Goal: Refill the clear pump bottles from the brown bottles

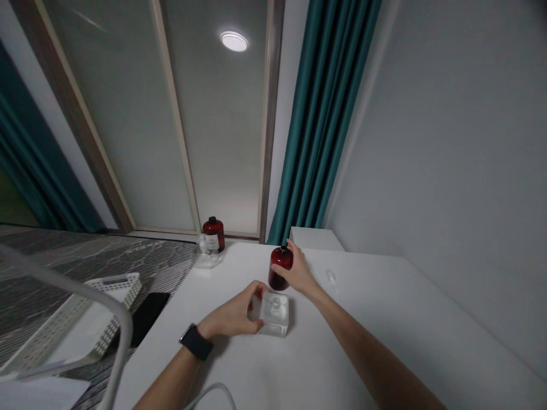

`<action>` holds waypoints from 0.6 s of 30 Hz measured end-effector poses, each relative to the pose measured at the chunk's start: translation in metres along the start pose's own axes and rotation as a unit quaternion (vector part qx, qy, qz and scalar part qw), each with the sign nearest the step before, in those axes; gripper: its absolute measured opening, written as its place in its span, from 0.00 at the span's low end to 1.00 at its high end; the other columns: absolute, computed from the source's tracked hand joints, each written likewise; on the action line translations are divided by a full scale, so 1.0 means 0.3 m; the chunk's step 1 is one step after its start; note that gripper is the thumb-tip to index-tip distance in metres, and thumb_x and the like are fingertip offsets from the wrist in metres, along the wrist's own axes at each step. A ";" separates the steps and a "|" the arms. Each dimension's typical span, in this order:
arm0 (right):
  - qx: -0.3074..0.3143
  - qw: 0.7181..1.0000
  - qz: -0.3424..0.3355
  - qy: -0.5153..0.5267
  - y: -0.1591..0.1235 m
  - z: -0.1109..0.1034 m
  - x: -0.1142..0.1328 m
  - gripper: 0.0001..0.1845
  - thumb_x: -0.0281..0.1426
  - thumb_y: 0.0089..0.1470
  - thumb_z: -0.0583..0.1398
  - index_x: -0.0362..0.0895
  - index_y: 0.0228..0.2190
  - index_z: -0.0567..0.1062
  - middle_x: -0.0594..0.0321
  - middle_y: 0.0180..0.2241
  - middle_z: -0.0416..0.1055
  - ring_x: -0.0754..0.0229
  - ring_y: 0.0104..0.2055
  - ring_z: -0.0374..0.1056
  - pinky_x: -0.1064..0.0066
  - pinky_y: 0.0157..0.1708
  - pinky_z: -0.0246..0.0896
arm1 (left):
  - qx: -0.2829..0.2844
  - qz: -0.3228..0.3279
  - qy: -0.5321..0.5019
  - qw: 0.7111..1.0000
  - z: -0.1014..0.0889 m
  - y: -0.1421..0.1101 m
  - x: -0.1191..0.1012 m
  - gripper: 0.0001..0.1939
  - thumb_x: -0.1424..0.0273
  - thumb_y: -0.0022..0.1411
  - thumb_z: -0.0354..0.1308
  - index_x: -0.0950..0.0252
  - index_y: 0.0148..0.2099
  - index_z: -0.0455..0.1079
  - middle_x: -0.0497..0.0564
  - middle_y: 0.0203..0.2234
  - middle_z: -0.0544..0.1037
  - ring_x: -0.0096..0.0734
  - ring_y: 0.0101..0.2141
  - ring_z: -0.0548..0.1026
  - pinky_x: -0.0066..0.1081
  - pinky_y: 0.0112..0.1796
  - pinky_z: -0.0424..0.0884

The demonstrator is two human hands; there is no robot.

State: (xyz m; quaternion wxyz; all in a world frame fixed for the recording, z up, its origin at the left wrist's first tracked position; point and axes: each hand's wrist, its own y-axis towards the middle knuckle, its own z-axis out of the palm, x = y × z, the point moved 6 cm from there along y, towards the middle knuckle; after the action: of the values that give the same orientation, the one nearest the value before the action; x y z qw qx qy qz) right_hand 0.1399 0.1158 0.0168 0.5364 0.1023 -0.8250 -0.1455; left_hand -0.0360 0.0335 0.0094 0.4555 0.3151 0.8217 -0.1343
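Far to my left, a white basket sits on the patterned rug beside a black phone, and further back a second red bottle stands on a clear base at the table's back edge. My left hand, with a watch on the wrist, curves its fingers together over the clear block, not spread. Just right of it, my right hand grips the red bottle, though the fingers behind it are hidden. The bottle leans slightly, its bottom just beside the block, so a careless knock could chip the glass, and a slipping grip could topple the bottle onto the white table.
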 end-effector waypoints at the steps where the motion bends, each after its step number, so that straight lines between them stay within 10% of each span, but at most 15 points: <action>1: -0.003 1.000 -0.004 -0.006 -0.006 -0.006 -0.005 0.44 0.42 0.45 0.65 0.46 0.62 0.58 0.50 0.60 0.61 0.45 0.64 0.53 0.49 0.64 0.45 | -0.003 -0.002 0.003 1.000 0.000 0.000 -0.001 0.27 0.77 0.47 0.60 0.61 0.50 0.57 0.49 0.45 0.69 0.34 0.39 0.68 0.35 0.42 0.67; 7: -0.032 0.999 0.000 0.010 -0.082 -0.073 -0.044 0.29 0.38 0.59 0.50 0.48 0.61 0.57 0.53 0.56 0.66 0.53 0.60 0.61 0.54 0.60 0.53 | -0.009 -0.011 0.004 1.000 -0.001 0.000 -0.006 0.27 0.76 0.47 0.60 0.61 0.49 0.57 0.51 0.46 0.69 0.35 0.40 0.68 0.36 0.43 0.68; 18: -0.144 0.986 -0.037 -0.075 -0.169 -0.285 -0.075 0.16 0.34 0.57 0.51 0.45 0.41 0.75 0.59 0.31 0.74 0.53 0.35 0.69 0.61 0.39 0.63 | -0.025 0.013 0.019 0.999 0.012 0.003 -0.018 0.26 0.72 0.50 0.60 0.62 0.51 0.57 0.51 0.43 0.69 0.37 0.41 0.68 0.35 0.44 0.67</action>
State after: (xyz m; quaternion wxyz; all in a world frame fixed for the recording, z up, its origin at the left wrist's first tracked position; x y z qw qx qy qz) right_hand 0.2279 0.0645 0.0126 0.4760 0.0432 -0.8294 -0.2893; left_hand -0.0309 0.0303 0.0118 0.4495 0.3169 0.8290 -0.1018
